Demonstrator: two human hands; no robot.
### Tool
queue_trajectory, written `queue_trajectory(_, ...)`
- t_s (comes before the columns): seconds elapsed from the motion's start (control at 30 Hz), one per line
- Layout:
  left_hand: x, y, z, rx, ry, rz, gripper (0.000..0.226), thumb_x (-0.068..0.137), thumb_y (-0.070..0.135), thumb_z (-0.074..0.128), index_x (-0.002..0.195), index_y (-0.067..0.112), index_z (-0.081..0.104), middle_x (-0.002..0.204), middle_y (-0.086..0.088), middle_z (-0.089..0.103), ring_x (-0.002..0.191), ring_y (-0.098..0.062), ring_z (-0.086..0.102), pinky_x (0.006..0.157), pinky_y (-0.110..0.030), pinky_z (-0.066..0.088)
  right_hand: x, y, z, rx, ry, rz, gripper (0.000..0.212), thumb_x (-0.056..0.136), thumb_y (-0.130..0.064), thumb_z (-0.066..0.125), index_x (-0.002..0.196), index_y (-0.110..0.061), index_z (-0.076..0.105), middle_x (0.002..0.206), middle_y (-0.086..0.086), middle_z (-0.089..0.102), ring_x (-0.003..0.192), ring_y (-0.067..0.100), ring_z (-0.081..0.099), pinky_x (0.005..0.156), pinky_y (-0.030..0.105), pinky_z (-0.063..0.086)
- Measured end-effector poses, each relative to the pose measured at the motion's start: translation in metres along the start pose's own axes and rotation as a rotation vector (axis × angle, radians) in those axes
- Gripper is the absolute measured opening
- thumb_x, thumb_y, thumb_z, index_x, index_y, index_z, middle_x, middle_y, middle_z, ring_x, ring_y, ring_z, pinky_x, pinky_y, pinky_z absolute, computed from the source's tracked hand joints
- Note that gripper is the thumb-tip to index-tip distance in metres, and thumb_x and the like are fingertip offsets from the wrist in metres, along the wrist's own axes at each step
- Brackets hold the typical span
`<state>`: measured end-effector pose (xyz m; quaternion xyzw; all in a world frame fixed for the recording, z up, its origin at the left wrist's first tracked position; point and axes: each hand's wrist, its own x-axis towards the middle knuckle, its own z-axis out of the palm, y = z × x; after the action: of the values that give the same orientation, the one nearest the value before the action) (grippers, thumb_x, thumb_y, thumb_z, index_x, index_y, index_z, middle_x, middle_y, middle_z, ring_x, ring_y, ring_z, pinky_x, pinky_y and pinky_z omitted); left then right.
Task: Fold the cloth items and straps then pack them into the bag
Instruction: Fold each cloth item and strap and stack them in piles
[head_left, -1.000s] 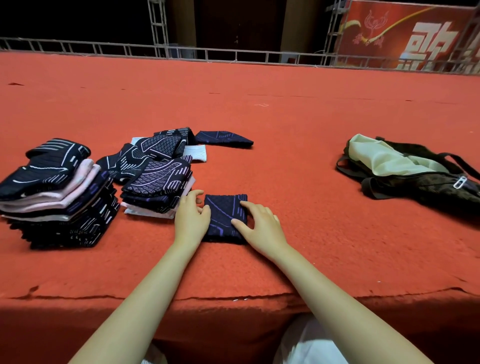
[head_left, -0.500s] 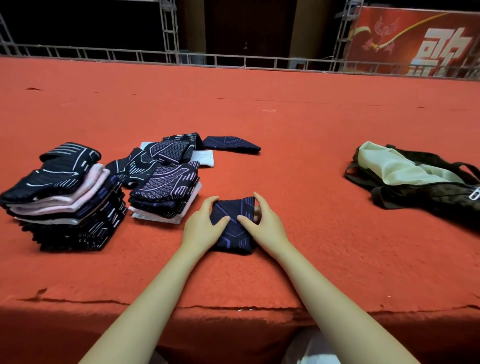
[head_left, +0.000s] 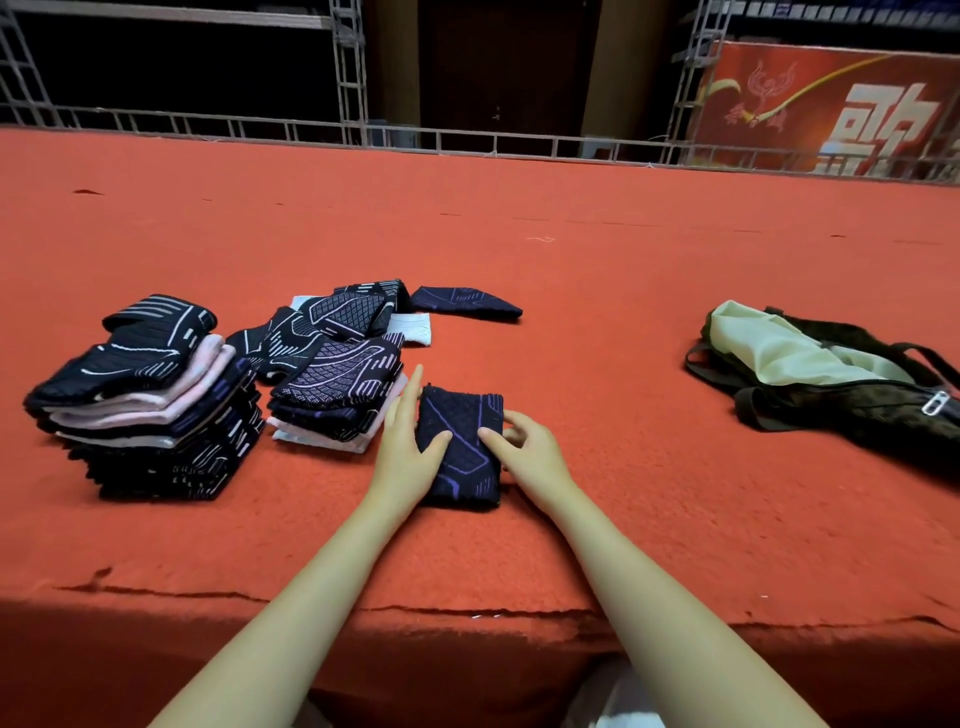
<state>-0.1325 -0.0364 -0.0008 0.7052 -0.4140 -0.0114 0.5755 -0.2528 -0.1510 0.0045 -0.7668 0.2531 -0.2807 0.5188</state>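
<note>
The dark folded cloth (head_left: 460, 449) is now made narrower than before and is pinched between the left hand (head_left: 408, 447) and right hand (head_left: 524, 449). At nine o'clock, two folded stacks (head_left: 150, 400) are done. At three o'clock, the open bag (head_left: 831, 384) is not yet packed.

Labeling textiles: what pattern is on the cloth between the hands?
Dark navy folded cloth with purple geometric lines; the head view shows it.
</note>
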Motion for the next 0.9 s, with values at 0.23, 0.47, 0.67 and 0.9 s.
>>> queue_trajectory(0.23,-0.011,0.02,-0.02,-0.313,0.003,-0.155,0.072,0.083,-0.012,0.058,0.145,0.018,0.035,0.147,-0.001,0.042,0.123,-0.007,0.05,0.108,-0.027,0.038,-0.017,-0.024,0.006,0.148,-0.195,0.086,0.012,0.093,-0.027,0.059,0.1,-0.018,0.065,0.075,-0.012,0.068,0.06,-0.005,0.061,0.051,0.013,0.044)
queue_trajectory(0.47,0.02,0.062,-0.071,0.066,0.142,0.06,0.058,0.091,0.005,0.054,0.142,0.026,0.038,0.133,0.007,0.053,0.121,-0.01,0.051,0.096,-0.013,0.034,0.003,-0.078,0.042,0.359,-0.024,0.104,0.014,0.091,-0.029,0.062,0.09,-0.015,0.067,0.095,0.01,0.071,0.084,0.021,0.065,0.077,0.036,0.054)
queue_trajectory(0.67,0.065,0.062,-0.117,0.296,0.22,0.029,0.053,0.092,0.014,0.054,0.141,0.025,0.039,0.124,-0.006,0.059,0.115,-0.021,0.053,0.087,-0.025,0.035,0.036,-0.125,0.074,0.281,0.016,0.032,0.018,0.092,-0.03,0.059,0.077,-0.021,0.062,0.075,-0.004,0.065,0.064,0.009,0.06,0.05,0.016,0.043)
queue_trajectory(0.9,0.119,0.032,-0.147,0.368,0.231,-0.129,0.043,0.09,0.01,0.053,0.132,0.017,0.05,0.124,-0.014,0.054,0.109,-0.029,0.055,0.089,-0.033,0.041,0.068,-0.137,0.106,0.343,-0.039,0.123,0.009,0.09,-0.015,0.059,0.093,-0.009,0.064,0.083,0.004,0.065,0.066,0.012,0.06,0.056,0.024,0.046)
